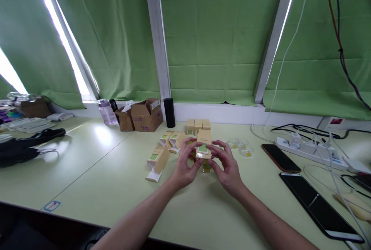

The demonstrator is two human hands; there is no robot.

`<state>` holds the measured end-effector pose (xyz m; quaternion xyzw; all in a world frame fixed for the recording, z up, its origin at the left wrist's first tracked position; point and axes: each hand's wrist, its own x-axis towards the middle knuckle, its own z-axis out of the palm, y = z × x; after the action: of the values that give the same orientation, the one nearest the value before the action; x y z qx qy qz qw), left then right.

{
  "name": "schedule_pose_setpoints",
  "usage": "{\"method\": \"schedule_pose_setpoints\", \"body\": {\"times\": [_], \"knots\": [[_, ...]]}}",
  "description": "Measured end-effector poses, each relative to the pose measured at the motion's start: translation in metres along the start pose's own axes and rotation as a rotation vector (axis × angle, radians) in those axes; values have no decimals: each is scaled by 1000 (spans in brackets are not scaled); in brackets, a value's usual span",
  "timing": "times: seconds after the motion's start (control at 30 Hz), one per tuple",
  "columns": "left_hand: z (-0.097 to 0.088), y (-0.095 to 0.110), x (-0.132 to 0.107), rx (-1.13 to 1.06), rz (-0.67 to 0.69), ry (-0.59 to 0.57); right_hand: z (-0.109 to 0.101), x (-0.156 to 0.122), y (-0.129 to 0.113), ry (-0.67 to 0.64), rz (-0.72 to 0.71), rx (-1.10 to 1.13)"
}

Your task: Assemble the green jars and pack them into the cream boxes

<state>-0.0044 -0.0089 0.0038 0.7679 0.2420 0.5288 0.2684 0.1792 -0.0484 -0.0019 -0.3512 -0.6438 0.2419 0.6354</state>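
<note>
Between my left hand (186, 164) and my right hand (227, 168) is a small tan cardboard box (204, 137) with a green label. Fingers and thumbs of both hands pinch its near end from either side. Just under it, a clear round container (206, 169) with something yellow inside shows on the table, partly hidden. Left of my hands, a tan box (159, 159) lies with its white end flap folded out. Two similar boxes (175, 140) with open ends lie behind it. Several closed boxes (198, 125) stand in a row beyond my hands.
Several clear round containers (242, 145) with yellow bits sit to the right. Further right lie two phones (281, 158), a power strip (311, 152) and loose cables. At the back stand a brown carton (147, 116), a black cylinder (169, 113) and a purple bottle (107, 113).
</note>
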Motion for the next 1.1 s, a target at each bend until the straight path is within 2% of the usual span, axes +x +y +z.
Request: {"method": "schedule_pose_setpoints", "body": {"times": [0.77,1.1], "knots": [[3,-7,1,28,28,66,2,0,4,30,38,21],[3,-9,2,22,-14,76,0,2,4,21,75,14]]}}
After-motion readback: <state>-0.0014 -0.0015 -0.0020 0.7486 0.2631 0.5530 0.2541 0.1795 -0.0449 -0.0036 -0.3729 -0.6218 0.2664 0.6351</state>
